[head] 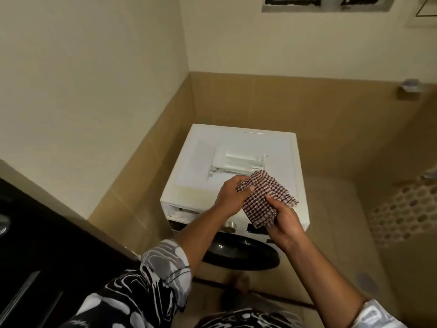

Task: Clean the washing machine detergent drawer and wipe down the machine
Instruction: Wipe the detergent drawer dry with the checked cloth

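Head view, looking down at the washing machine (189, 178), which is wedged into a tiled corner.

- Detergent drawer (236, 160) is out of its slot and lies flat on the machine's top, toward the back, roughly centred.
- The open drawer slot (182, 212) shows at the machine's front upper left corner. I can't make out what's inside it.
- Checked cloth (267, 197) is held up over the front right part of the machine's top, just in front of the drawer. I can't tell whether its far corner touches the drawer.
- Left hand (233, 195): thumb and fingers pinch the cloth's left edge above the machine's front edge.
- Right hand (283, 221): fingers curled round the cloth's lower end, in front of the machine's control panel.
- Both hands have the cloth bunched between them, off the surface.
- Silver dial (230, 226) sits on the machine's front panel, partly hidden by my left forearm. The dark round door (238, 254) is below it.
- A dark cabinet (35, 245) stands left of the machine, and a small wall holder (410, 87) is well off to its right, higher up.
- One foot (241, 282) is on the floor right in front of the machine.
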